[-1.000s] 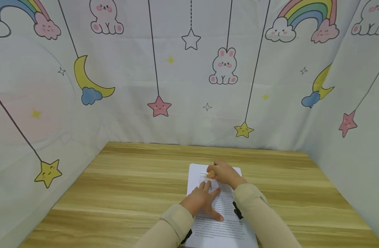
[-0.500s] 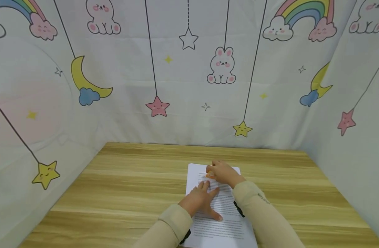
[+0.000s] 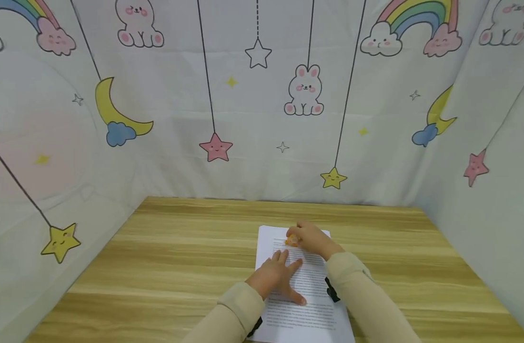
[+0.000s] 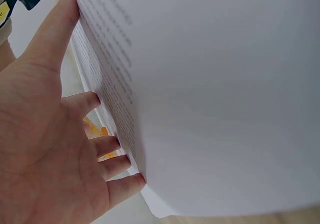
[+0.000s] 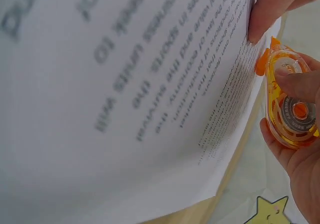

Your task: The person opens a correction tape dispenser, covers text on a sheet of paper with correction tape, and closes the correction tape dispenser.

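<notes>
A correction tape (image 5: 287,102) in a clear case with orange and yellow parts is held in my right hand (image 3: 311,239). In the right wrist view the thumb lies on its side and its orange tip is right at the printed sheet. It sits near the first lines of text on the white paper (image 3: 309,321). My left hand (image 3: 279,277) rests on the middle of that page with fingers spread. The left wrist view shows the left fingertips (image 4: 120,184) touching the paper, and a bit of orange from the correction tape behind them.
The paper lies on a wood-grain table (image 3: 180,247), and looks like a stack of sheets. White curtains (image 3: 245,119) printed with stars, moons and rabbits enclose the table at the back and sides. Black bits of the wrist gear (image 3: 332,290) overhang the page near each cuff.
My right hand and the correction tape have moved slightly right across the top lines of the page. The left hand stays in place. The head view has shifted a little.
</notes>
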